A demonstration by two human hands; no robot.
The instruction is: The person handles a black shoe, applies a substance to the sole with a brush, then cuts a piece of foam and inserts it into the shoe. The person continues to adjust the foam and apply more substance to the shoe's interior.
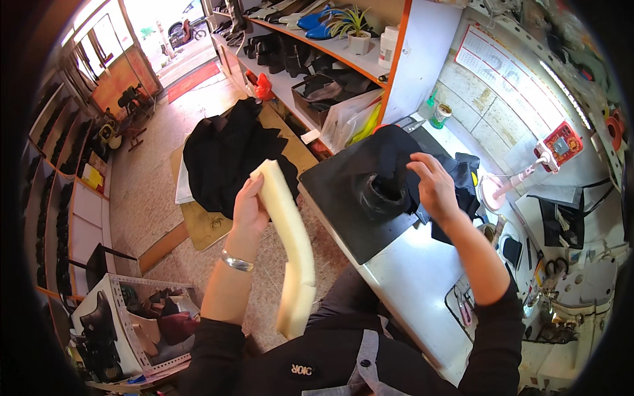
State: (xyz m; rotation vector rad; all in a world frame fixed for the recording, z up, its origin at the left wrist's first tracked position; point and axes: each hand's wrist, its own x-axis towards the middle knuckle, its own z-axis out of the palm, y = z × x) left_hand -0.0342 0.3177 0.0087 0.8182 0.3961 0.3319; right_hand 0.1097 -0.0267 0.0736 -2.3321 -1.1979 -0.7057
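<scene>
Gripping a curved cream foam strip (290, 224), seemingly unplaced, is the left hand (250, 203); half-open right hand (434, 185) is hovering, apparently empty, toward 2 o'clock.

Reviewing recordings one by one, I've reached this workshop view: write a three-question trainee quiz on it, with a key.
1. What does the left hand hold?
2. True or false: both hands hold that item.
3. Where does the potted plant stand?
A. On the floor
B. On the orange-edged shelf unit
C. On the white table

Key:
1. A long cream foam strip, gripped near its upper end.
2. False: the right hand is apart from it.
3. B
</scene>
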